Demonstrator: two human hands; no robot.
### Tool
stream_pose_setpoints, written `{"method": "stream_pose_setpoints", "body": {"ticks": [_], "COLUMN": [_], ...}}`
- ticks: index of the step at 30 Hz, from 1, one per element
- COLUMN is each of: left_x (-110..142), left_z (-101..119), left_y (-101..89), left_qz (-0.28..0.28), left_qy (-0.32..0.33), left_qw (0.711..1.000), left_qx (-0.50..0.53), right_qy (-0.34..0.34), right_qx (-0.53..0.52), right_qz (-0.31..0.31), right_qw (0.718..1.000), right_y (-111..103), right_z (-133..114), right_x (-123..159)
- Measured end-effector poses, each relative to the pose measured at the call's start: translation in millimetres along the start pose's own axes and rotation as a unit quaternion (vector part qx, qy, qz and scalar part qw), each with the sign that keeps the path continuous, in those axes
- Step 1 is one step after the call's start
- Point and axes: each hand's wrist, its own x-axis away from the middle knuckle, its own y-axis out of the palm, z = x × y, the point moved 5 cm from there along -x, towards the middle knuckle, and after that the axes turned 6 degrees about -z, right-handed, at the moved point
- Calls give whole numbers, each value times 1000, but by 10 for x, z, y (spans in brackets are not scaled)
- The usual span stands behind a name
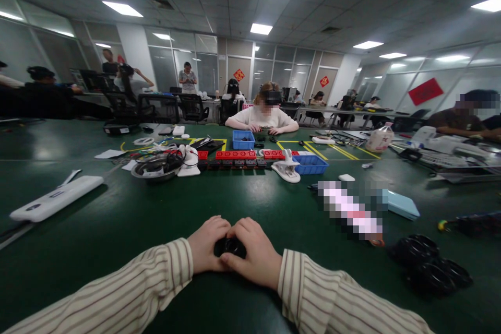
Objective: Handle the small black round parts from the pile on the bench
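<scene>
I am cupping a dark, round, ring-like piece between my two hands, keeping it low over the green counter, straight in front of me. My left hand is curling around its left side and my right hand is closing over its right, so the fingers of both are holding it in a narrow grip and meeting, or nearly meeting, above it. I cannot tell whether the piece is resting on the counter or hanging just over it, because my hands are hiding most of it.

Off to my right, a cluster of black ring-shaped parts is lying near the edge of my sleeve, and a pale blue box is sitting beyond it. To my left, a long white device is lying at a slant. Farther ahead, a metal bowl is holding cables, a white clip stand is standing beside a blue tray, and a row of red blocks is running between bowl and stand. Across the counter, a person in a white top is leaning on both forearms, wearing a headset.
</scene>
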Motion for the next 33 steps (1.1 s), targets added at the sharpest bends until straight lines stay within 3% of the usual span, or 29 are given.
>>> {"method": "stream_pose_setpoints", "body": {"ticks": [8,14,16,20,24,28,33], "left_x": [-13,5,11,11,2,1,-2], "left_z": [-11,-45,-41,8,34,8,-57], "left_y": [-34,-2,3,20,25,-16,-87], "left_qz": [-28,-19,-9,1,10,19,18], "left_qy": [72,60,61,69,57,45,23], "left_qw": [996,998,998,997,998,998,999], "left_qx": [39,10,9,-20,-28,-27,-29], "right_qy": [-109,-168,-142,-24,-21,-18,56], "right_qx": [-54,-72,-53,63,142,4,-106], "right_qz": [5,14,24,9,-24,45,109], "right_qw": [992,983,988,998,989,999,987], "right_y": [-48,-93,-89,-22,-10,-168,-187], "right_z": [-140,-214,-198,-102,-92,5,320], "right_x": [12,44,49,39,32,14,-38]}}
